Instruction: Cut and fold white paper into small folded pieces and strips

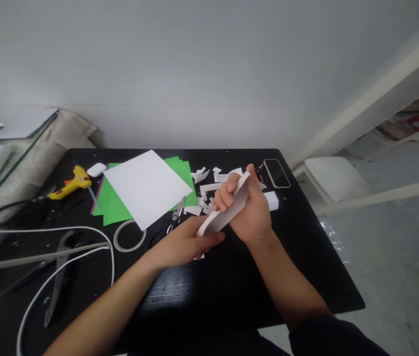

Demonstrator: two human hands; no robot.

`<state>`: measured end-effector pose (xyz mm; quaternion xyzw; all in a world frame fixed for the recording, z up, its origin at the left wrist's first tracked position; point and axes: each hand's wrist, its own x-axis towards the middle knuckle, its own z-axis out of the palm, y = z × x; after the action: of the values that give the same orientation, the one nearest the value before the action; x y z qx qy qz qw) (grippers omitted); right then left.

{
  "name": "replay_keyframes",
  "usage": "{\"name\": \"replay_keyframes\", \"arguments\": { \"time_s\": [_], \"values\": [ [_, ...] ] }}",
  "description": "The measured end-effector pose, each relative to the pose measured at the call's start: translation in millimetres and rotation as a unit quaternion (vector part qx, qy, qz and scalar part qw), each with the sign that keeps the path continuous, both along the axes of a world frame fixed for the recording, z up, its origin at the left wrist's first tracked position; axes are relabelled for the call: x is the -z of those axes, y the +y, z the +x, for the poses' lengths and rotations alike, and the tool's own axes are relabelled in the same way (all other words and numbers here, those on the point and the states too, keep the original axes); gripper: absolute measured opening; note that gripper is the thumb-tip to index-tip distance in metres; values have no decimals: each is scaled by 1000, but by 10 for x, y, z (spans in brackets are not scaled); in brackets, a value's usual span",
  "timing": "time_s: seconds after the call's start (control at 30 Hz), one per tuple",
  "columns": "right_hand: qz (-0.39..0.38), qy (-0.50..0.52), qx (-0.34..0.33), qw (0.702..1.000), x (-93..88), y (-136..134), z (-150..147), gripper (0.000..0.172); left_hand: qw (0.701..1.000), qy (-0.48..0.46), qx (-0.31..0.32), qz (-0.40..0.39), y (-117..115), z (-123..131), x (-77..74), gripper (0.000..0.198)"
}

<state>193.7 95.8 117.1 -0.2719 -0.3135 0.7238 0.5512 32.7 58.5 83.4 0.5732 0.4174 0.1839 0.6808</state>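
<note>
A folded white paper piece (226, 215) is held above the black table, slanting up to the right. My left hand (183, 241) grips its lower left end, thumb in front. Around its upper right part, my right hand (250, 210) has its fingers curled over the edge. White paper scraps (204, 200) lie behind the hands. To the left, a white square sheet (148, 188) rests on green sheets (115, 207). Small scissors (177, 212) lie beside the sheets, partly hidden near my left hand.
On the black table (231, 291) are a tape roll (117, 237), a yellow glue gun (72, 184), large scissors (59, 277), a white cable (112, 262), a white case (97, 170), a phone (276, 173) and a white block (272, 200). A white stool (335, 178) stands at right.
</note>
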Motion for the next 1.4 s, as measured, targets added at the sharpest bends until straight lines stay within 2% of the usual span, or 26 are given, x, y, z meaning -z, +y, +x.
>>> {"name": "replay_keyframes", "arguments": {
  "time_s": [0.3, 0.57, 0.87, 1.07, 1.27, 1.4],
  "values": [
    [6, -16, 33, 999, 97, -4, -30, 49, 999, -24, -16, -21, 0, 16, -14, 35],
    [3, -41, 36, 998, 144, -14, -34, 38, 999, -33, -18, -35, 6, 2, 3, 39],
    [11, -38, 19, 999, 176, -7, -36, 32, 997, -60, -15, -44, 3, -6, 18, 40],
    [14, -53, 15, 998, 171, -22, -46, 26, 993, -82, -35, -71, 5, -4, 42, 37],
    [-3, -64, 12, 998, 162, -50, -76, 28, 989, -112, -66, -76, 19, -12, 14, 35],
    [12, -72, 8, 997, 186, -53, -104, 25, 985, -132, -73, -88, 20, -26, 3, 33]
  ]
}}
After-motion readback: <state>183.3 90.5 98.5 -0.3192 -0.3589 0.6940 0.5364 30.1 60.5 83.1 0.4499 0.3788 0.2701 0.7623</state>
